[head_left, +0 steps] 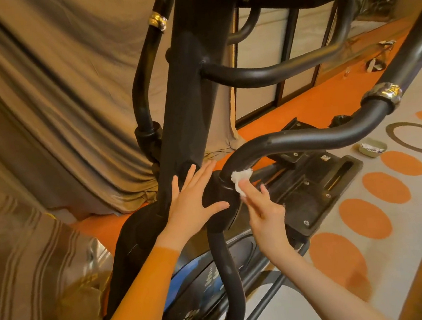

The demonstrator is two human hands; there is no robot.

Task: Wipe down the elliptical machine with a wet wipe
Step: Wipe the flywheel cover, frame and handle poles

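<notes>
White wet wipe (240,181) sits bunched against the black pivot joint (218,197) of the elliptical machine (187,89), right where the curved handlebar (293,139) meets it. The right hand (263,206) presses it there, fingers nearly straight, its grip not curled around the wipe. On the joint's other side, the left hand (193,197) lies flat, fingers spread apart, thumb across the joint's front. Beyond the joint, a small green tray (373,148) rests on the orange-spotted rug (387,186).
</notes>
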